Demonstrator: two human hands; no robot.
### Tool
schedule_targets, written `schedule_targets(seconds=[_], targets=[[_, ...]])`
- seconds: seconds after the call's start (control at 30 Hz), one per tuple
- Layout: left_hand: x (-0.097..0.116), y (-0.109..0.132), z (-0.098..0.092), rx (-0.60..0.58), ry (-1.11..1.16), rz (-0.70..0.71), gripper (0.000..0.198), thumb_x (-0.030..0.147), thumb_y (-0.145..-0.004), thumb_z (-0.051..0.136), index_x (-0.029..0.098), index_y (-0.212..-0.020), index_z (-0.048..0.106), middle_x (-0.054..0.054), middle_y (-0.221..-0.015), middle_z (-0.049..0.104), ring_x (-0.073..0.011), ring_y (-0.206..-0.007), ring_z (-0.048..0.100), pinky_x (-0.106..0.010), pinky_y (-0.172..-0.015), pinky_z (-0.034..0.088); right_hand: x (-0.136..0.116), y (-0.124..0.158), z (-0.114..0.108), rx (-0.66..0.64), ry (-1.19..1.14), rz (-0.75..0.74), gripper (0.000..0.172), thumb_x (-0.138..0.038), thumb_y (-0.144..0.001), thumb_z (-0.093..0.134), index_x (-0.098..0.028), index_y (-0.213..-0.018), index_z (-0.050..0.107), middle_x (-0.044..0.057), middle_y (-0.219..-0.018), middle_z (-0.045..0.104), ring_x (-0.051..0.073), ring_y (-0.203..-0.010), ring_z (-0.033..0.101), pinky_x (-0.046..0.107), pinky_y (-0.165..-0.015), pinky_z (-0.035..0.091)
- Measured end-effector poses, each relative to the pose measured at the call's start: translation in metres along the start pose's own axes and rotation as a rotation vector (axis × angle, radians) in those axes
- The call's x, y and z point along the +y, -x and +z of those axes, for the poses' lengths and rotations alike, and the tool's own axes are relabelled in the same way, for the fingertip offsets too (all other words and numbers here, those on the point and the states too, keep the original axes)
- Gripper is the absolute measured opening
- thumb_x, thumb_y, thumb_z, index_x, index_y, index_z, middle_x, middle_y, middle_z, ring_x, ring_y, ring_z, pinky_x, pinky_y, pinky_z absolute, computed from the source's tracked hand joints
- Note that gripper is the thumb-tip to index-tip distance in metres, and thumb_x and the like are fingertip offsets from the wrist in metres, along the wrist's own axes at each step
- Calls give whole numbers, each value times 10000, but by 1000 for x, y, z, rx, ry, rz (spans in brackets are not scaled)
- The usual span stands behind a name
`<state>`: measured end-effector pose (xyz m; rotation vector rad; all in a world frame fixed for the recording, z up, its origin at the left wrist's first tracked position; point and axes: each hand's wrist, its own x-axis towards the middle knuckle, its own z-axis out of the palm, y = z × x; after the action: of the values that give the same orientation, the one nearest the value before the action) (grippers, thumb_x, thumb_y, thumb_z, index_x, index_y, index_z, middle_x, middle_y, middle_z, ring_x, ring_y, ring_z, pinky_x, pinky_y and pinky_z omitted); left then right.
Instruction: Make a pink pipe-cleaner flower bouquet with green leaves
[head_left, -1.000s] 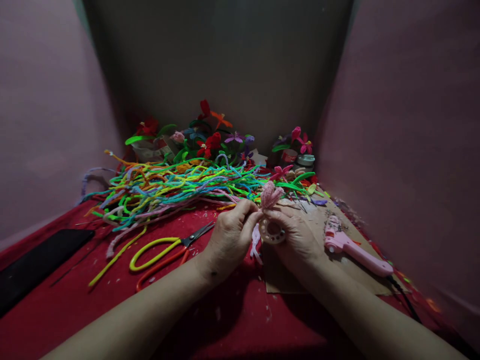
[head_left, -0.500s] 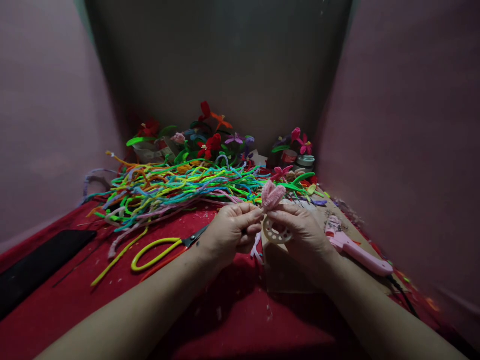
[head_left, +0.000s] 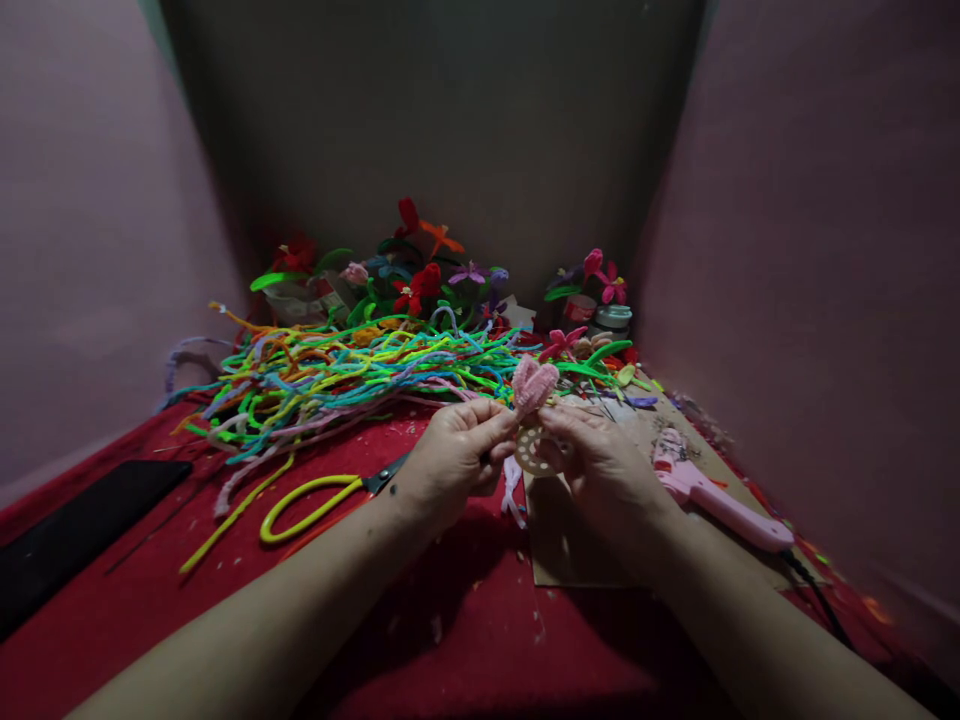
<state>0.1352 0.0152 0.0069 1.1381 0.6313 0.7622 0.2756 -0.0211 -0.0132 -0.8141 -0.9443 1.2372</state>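
Observation:
Between my two hands stands a pink fuzzy pipe-cleaner flower (head_left: 535, 384), its looped petals pointing up. My left hand (head_left: 463, 450) is closed, thumb and fingers pinching the flower's base from the left. My right hand (head_left: 604, 460) is closed as well, with its fingertips near the base on the right. A pale round spool with a ring of holes (head_left: 534, 455) hangs from that right hand, below the petals. Any strip running from the spool to the flower is too fine to make out. Pale lilac pipe-cleaner ends (head_left: 513, 490) show under my left fingers.
A heap of coloured pipe cleaners (head_left: 360, 375) lies beyond my hands, with finished flowers (head_left: 420, 285) behind it. Yellow-handled scissors (head_left: 311, 508) and a black flat object (head_left: 90, 535) are at left. On cardboard (head_left: 581, 560) at right rests a pink glue gun (head_left: 727, 515).
The flower has shifted slightly left and tilted a little. The spool has turned and moved left and up with my right fingers. My left hand keeps its pinch.

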Motion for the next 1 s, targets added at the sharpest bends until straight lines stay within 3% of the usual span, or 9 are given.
schedule_targets(seconds=[0.1, 0.27, 0.33, 0.47, 0.6, 0.8, 0.93, 1.0], targets=[[0, 0, -1, -5, 8, -39, 187, 283, -812, 560, 150, -713, 474, 78, -461, 373, 0, -309, 222, -113, -315, 152, -3, 2, -1, -37, 91, 2, 82, -214, -678, 647, -181, -734, 696, 4, -675, 579, 106, -581, 424, 267, -592, 347], [-1, 1, -2, -103, 120, -117, 167, 257, -843, 515, 168, -719, 447, 91, -464, 354, -3, -314, 163, -108, -299, 186, -6, 8, -1, 101, 502, -199, 134, -284, -752, 619, -199, -734, 722, -8, -648, 561, 111, -591, 388, 263, -565, 302], [-1, 2, -3, -162, 172, -145, 166, 242, -851, 501, 168, -717, 439, 95, -476, 339, -2, -324, 129, -105, -296, 194, -3, 9, 1, 80, 414, -183, 151, -318, -756, 622, -209, -757, 726, -11, -640, 565, 116, -596, 414, 269, -579, 316], [1, 3, -6, -268, 214, -198, 159, 237, -860, 484, 158, -726, 454, 97, -493, 324, 2, -334, 84, -101, -288, 205, 3, 7, 5, -46, -23, 18, 191, -330, -684, 698, -231, -846, 726, -1, -710, 635, 136, -646, 511, 286, -646, 378], [2, 5, -6, -297, 183, -215, 132, 258, -847, 508, 166, -761, 468, 96, -495, 346, 0, -326, 107, -111, -289, 244, 3, 6, 5, -76, -155, 98, 85, -247, -631, 750, -198, -683, 704, -32, -597, 592, 87, -544, 455, 243, -596, 373], [5, 6, 4, -164, 49, -145, 197, 296, -833, 520, 166, -715, 430, 70, -519, 439, 4, -323, 177, -104, -305, 177, -4, 6, 13, -5, -146, 49, 196, -213, -544, 784, -158, -497, 602, -72, -446, 396, 47, -442, 236, 213, -439, 225], [4, 8, 10, -14, -162, 6, 168, 303, -821, 518, 173, -754, 434, 52, -558, 485, -25, -341, 303, -136, -329, 229, -2, 5, 16, 40, -121, 1, 234, -235, -561, 758, -154, -461, 562, -60, -443, 405, 58, -455, 254, 220, -451, 243], [0, 9, 11, 68, -362, 173, 148, 300, -804, 541, 180, -805, 455, 44, -593, 496, -57, -406, 401, -169, -394, 321, 2, 5, 15, 49, -133, 0, 172, -243, -591, 735, -157, -521, 602, -46, -472, 456, 71, -471, 315, 225, -478, 292]])
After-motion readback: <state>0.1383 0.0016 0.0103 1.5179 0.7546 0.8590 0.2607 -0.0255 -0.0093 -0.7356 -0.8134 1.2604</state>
